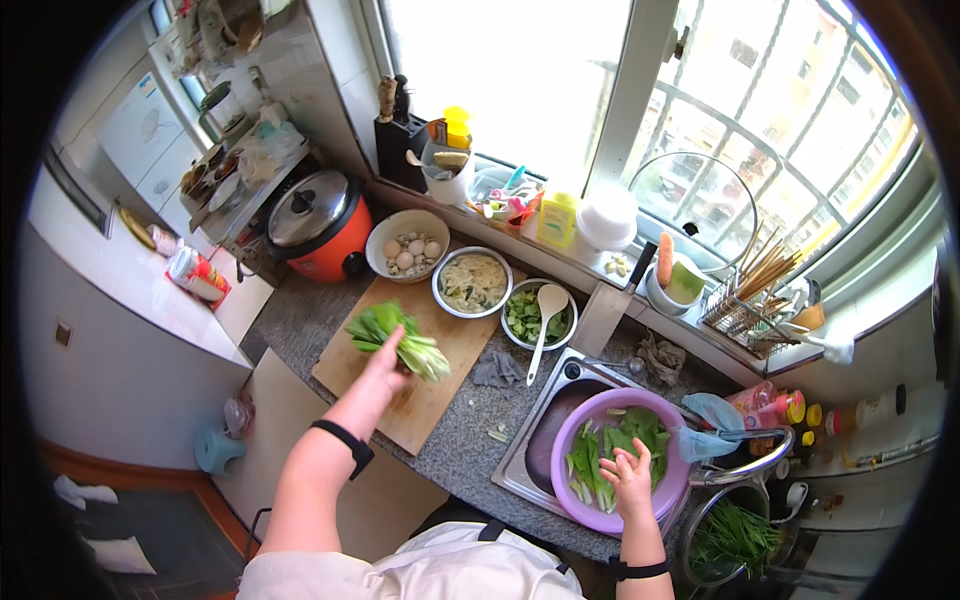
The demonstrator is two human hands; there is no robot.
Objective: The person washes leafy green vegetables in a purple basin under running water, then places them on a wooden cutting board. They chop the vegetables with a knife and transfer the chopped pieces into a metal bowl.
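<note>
My left hand (391, 363) grips a bunch of leafy greens (397, 337) above the wooden cutting board (435, 401). The leaves point away to the left and the pale stems to the right. Over a purple plastic basin (564, 491) is my right hand (628, 471), its fingers apart with nothing in them. More leafy greens (592, 457) lie in that basin, which rests on the steel sink (517, 469). Beyond the board stand a metal bowl of pale batter-like food (472, 281) and a metal bowl of chopped greens (525, 319) with a white spoon (553, 304) across it.
A cleaver (604, 319) leans by the windowsill, blade down. Behind the board are a bowl of eggs (409, 255) and an orange rice cooker (330, 251). A grey cloth (497, 370) lies on the counter. The faucet (757, 457) reaches in from the right, near a pot of green stalks (731, 536).
</note>
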